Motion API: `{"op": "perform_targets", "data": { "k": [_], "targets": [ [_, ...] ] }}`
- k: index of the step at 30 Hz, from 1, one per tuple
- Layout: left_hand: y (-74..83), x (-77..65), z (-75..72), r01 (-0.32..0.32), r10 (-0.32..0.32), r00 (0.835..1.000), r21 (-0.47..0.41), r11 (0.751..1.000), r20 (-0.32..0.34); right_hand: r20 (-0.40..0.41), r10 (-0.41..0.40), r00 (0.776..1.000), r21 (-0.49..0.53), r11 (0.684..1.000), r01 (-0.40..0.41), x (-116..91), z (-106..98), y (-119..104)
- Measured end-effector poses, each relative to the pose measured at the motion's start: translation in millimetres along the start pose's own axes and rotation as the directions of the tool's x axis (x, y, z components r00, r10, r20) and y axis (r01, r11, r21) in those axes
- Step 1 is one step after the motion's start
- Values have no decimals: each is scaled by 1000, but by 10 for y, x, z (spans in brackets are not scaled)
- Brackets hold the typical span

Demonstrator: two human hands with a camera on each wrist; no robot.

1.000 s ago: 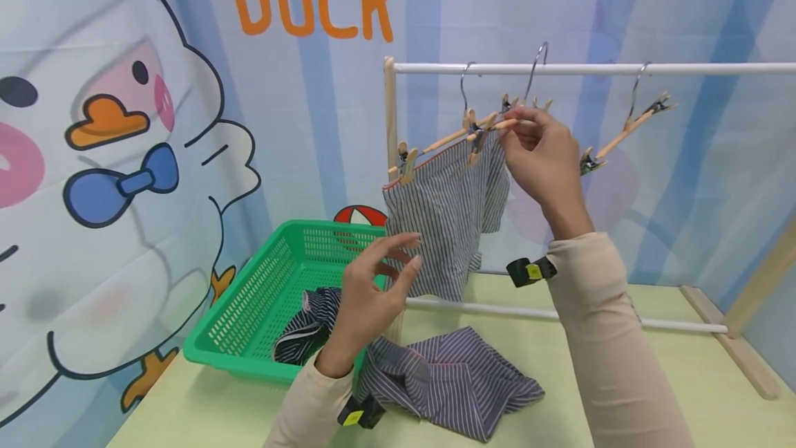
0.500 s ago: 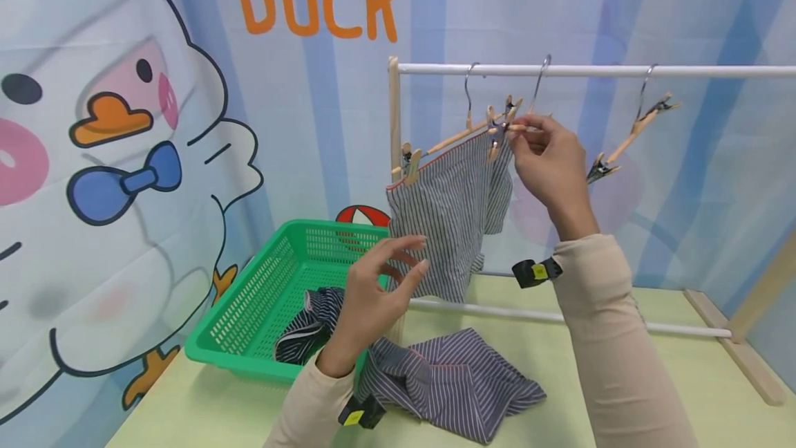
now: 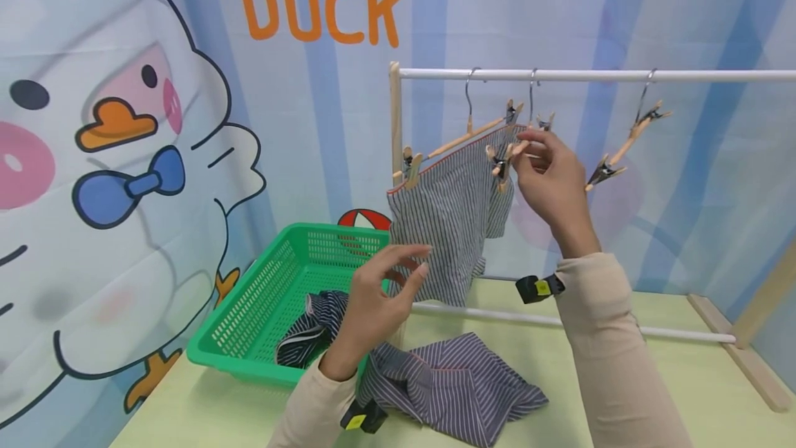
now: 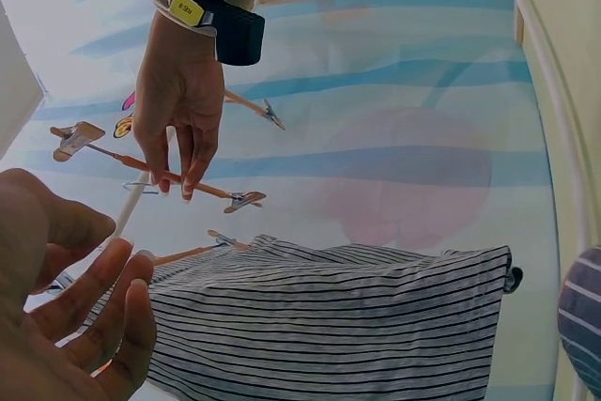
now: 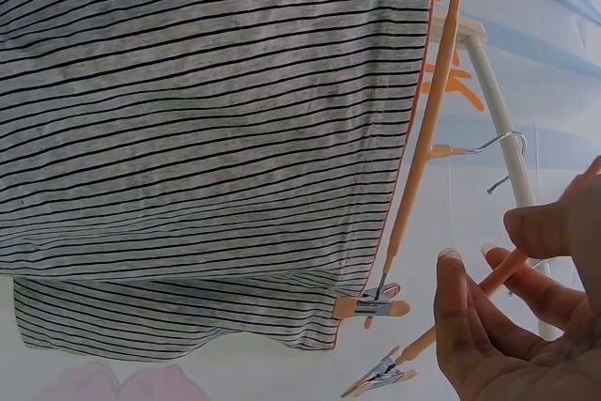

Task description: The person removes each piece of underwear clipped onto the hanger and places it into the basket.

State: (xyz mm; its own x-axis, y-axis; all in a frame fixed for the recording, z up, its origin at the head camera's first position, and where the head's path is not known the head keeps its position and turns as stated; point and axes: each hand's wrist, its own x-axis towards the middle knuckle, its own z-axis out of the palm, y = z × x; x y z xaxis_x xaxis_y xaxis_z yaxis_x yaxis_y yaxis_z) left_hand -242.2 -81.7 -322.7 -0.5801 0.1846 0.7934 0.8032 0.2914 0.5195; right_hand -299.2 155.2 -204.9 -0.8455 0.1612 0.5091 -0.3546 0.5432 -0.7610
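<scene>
My right hand (image 3: 553, 175) pinches the bar of a pale orange clip hanger (image 5: 423, 343). This hanger's metal hook (image 3: 531, 92) sits over the white rail, and its clip (image 3: 499, 163) near my fingertips grips no cloth. Beside it, a grey striped garment (image 3: 435, 220) with an orange-edged top hangs from the clips of another hanger (image 3: 466, 138). My left hand (image 3: 382, 289) is held in the air before that garment, fingers loosely bent and apart, with nothing between them. In the left wrist view the right hand (image 4: 178, 119) holds the hanger above the cloth.
A third clip hanger (image 3: 628, 147) hangs farther right on the white rail (image 3: 597, 75). On the table lies a crumpled striped garment (image 3: 466, 379). To the left stands a green basket (image 3: 211, 355) with a dark striped cloth (image 3: 305, 337) in it. The rack's lower bar (image 3: 497, 313) runs behind.
The held hanger has come down: its hook stood above the rail and now rests over it. My right hand has moved slightly down and right. My left hand keeps its loose pose.
</scene>
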Motion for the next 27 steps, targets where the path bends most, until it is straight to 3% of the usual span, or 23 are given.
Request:
{"op": "perform_targets", "data": {
  "k": [19, 27],
  "targets": [
    [-23, -33, 25, -20, 19, 999, 11, 1000, 36, 17, -103, 995, 67, 993, 102, -172, 10, 180],
    [-17, -33, 47, -19, 16, 998, 55, 998, 64, -54, -173, 983, 84, 981, 177, -284, 60, 291]
  ]
}}
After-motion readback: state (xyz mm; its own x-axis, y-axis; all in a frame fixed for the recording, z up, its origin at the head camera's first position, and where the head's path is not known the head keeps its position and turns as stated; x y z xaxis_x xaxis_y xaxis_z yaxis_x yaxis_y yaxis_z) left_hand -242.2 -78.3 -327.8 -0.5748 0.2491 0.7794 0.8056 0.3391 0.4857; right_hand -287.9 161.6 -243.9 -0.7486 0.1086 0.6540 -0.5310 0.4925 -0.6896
